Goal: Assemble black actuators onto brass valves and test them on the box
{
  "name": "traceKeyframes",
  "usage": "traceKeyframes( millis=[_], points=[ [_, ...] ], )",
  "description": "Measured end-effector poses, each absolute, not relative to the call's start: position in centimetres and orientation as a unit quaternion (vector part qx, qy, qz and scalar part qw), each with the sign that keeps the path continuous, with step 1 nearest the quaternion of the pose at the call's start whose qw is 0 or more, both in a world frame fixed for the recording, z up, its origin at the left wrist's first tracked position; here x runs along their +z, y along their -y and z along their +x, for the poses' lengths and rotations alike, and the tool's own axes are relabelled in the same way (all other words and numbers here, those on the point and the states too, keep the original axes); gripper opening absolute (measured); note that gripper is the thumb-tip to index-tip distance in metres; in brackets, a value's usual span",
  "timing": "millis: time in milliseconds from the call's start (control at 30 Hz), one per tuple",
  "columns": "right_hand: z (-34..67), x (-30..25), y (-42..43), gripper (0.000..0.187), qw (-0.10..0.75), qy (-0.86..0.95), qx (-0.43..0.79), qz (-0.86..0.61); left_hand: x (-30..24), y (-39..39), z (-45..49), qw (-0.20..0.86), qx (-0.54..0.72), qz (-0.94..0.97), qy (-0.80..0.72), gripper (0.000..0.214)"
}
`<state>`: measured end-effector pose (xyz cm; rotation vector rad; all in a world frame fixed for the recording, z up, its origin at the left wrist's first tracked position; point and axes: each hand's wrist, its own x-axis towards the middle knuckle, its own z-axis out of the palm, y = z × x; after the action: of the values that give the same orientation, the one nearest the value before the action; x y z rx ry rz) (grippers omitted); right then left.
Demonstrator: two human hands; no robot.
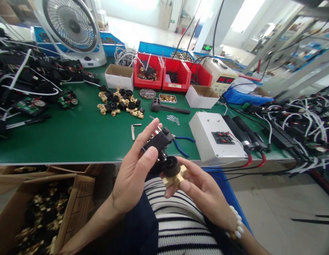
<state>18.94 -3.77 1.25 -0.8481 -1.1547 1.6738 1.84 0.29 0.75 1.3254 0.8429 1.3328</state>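
Note:
My left hand [135, 170] pinches a black rectangular plastic block [157, 141] between thumb and fingers, just in front of the green table's edge. My right hand [198, 186] grips a brass valve fitting [175, 180] with a round black cap [171, 166] on top. The black block sits right above the cap, touching or nearly touching it. Both hands are held over my lap, close together.
The green table [74, 134] carries a pile of brass-and-black valves [119, 102], a black mallet [167, 107], blue-handled pliers [182, 145], a white box with terminals [214, 138], red bins [164, 72], a fan [71, 28] and wire heaps at both sides. A cardboard box of brass parts [39, 212] stands lower left.

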Motion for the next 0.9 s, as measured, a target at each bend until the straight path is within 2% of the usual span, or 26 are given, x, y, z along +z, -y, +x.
traceKeyframes(
  millis=[300, 467, 567, 667, 767, 833, 900],
  points=[
    [18.8, 1.1, 3.9, 0.033, 0.47, 0.438, 0.701, -0.309, 1.0, 0.4, 2.1, 0.477, 0.531, 0.62, -0.326, 0.043],
    [18.0, 1.9, 4.3, 0.032, 0.497, 0.471, 0.623, -0.379, 0.7, 0.1, 2.2, 0.388, 0.538, 0.673, -0.327, 0.047],
    [17.8, 1.8, 4.1, 0.033, 0.495, 0.475, 0.618, -0.384, 0.3, -0.2, 2.0, 0.369, 0.526, 0.69, -0.334, 0.049],
    [18.0, 1.4, 3.5, 0.029, 0.505, 0.456, 0.636, -0.365, -0.1, -0.4, 1.7, 0.345, 0.502, 0.712, -0.348, 0.066],
    [18.1, 1.1, 3.1, 0.025, 0.526, 0.422, 0.64, -0.368, -0.2, 0.0, 1.6, 0.234, 0.474, 0.751, -0.396, 0.096],
    [18.1, 1.0, 3.0, 0.026, 0.533, 0.407, 0.636, -0.383, -0.2, 0.4, 1.7, 0.164, 0.457, 0.764, -0.425, 0.101],
    [18.1, 0.9, 3.2, 0.027, 0.531, 0.409, 0.627, -0.397, -0.2, 0.7, 2.1, 0.13, 0.452, 0.765, -0.44, 0.097]
  ],
)
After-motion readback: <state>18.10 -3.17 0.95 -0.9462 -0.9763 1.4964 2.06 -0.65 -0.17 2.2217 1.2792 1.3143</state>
